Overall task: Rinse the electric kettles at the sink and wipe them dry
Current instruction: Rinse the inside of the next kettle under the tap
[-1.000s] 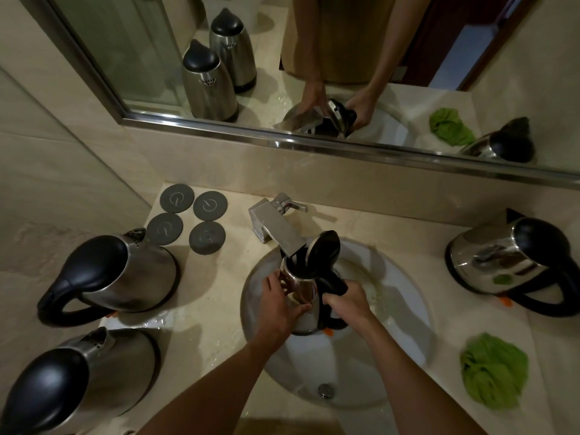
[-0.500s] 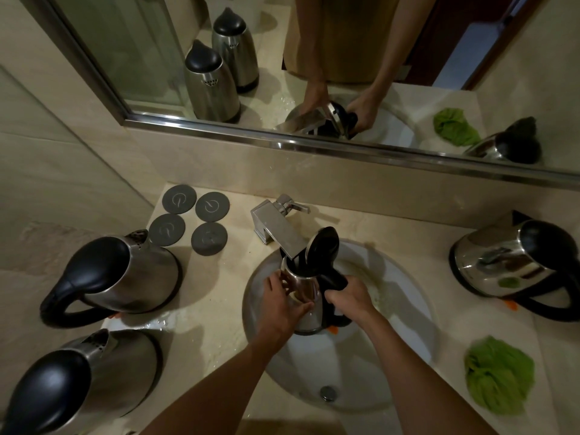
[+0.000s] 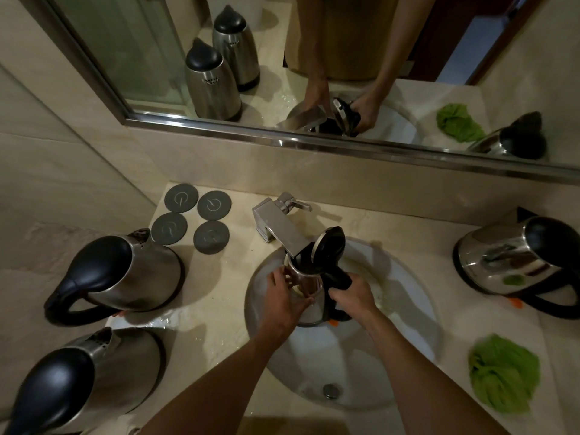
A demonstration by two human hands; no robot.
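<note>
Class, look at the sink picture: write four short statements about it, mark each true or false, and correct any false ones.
1. The right hand grips the black handle of the kettle in the sink. True.
2. That kettle's lid is closed. False: it stands open under the faucet.
3. The green cloth lies right of the basin. True.
4. Six grey round bases sit on the counter. False: four.
</note>
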